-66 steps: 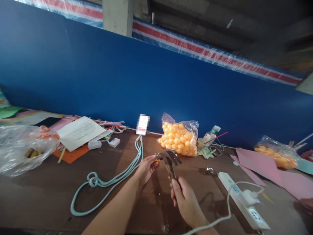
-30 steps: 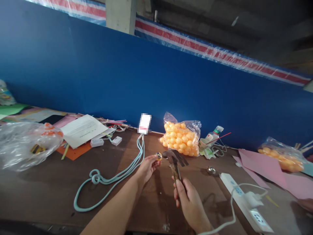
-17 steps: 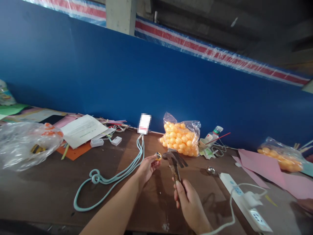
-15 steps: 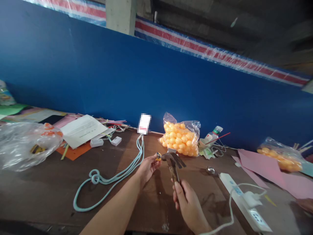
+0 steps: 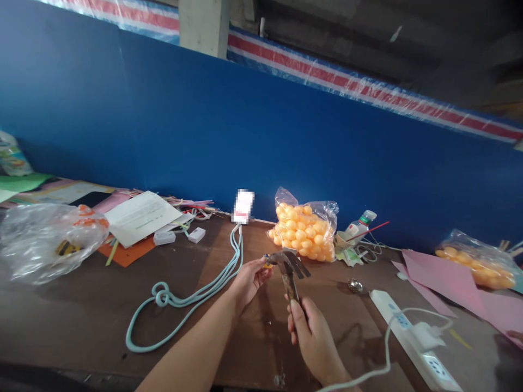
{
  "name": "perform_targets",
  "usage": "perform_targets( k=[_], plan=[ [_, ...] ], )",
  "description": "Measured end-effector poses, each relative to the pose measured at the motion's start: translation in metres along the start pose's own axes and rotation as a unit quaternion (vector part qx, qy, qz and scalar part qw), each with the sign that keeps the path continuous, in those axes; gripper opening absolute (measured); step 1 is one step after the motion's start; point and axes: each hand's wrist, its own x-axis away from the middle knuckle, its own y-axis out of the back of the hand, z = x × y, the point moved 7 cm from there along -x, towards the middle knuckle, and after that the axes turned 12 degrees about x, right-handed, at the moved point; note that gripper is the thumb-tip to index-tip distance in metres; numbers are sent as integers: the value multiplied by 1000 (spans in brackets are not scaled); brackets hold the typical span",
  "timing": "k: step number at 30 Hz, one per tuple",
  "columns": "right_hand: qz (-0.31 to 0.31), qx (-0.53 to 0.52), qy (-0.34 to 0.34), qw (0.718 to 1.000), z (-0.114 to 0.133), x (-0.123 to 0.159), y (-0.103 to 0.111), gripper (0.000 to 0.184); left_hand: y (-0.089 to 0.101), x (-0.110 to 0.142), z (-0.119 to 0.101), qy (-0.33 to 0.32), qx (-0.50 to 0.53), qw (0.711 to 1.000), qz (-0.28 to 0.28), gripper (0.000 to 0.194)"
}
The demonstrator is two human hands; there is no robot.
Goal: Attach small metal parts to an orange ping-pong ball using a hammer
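Observation:
My right hand is wrapped round the handle of a claw hammer, its head raised and its claw turned to the right. My left hand pinches a small yellow-and-dark object between thumb and fingers; its kind is too small to make out. The hammer's striking face is right beside that small object and seems to touch it. Both hands are above the brown table. Behind the hammer stands a clear bag of orange balls.
A looped light-blue cord lies left of my hands, tied to a white card. On the right are a power strip with a white charger, a shiny small object, pink paper and a bottle. A plastic bag lies far left.
The hammer's head has come slightly left, closer against the small object in my left hand. The whole view has shifted a little; both grips look the same.

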Motion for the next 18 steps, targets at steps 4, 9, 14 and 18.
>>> perform_targets(
  k=[4, 9, 14, 18],
  plan=[
    [2, -2, -7, 1000, -2, -3, -3, 33, 0, 2, 0, -4, -15, 1000, 3, 11],
    [-4, -5, 8, 1000, 3, 2, 4, 31, 0, 2, -1, -12, -28, 1000, -5, 10],
    [7, -6, -9, 1000, 0, 1, 3, 32, -1, 1, 1, -7, -38, 999, 12, 9],
    [5, -15, -15, 1000, -4, 2, 3, 32, -1, 0, 0, -7, -25, 1000, 13, 9]
  ],
)
